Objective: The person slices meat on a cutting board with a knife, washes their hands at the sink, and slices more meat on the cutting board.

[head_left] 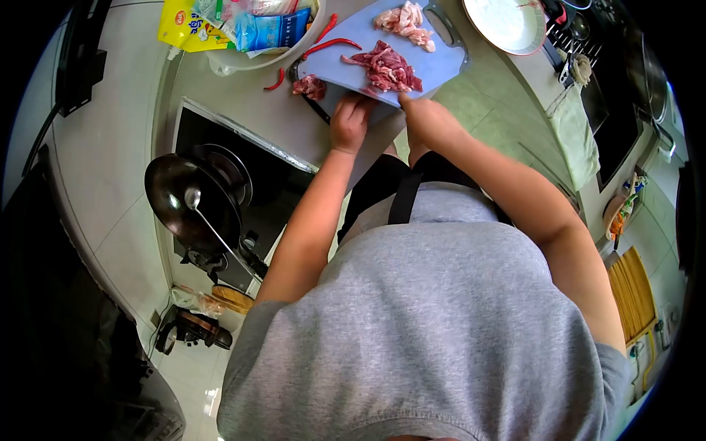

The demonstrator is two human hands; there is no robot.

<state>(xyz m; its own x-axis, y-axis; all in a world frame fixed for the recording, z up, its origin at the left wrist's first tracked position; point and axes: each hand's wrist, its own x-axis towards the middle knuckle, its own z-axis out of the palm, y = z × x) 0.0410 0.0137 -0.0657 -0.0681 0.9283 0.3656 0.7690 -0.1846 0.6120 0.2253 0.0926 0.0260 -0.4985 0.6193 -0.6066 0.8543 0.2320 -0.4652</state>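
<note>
the right hand has its fingers closed narrowly on the near edge of the pale blue cutting board, thumb lying along the edge. the left hand has its fingers bent and close together at the same edge, a little to the left; their tips are hidden, so i cannot tell whether they grip the board or only touch it.

both hands are near each other in front of the body. the left arm reaches nearly straight forward, back of the hand up. the right arm bends at the elbow, out to the side, and the forearm angles inward to the board.

the red meat lies in a loose heap on the board, just beyond the hands. the pale meat sits farther back, apart from it, near the slot at the board's right end. a small piece of meat lies by the board's left end. a long red chili reaches over the board's left part, and a short chili lies on the worktop. to the left, a wok stands over the black stove.
</note>
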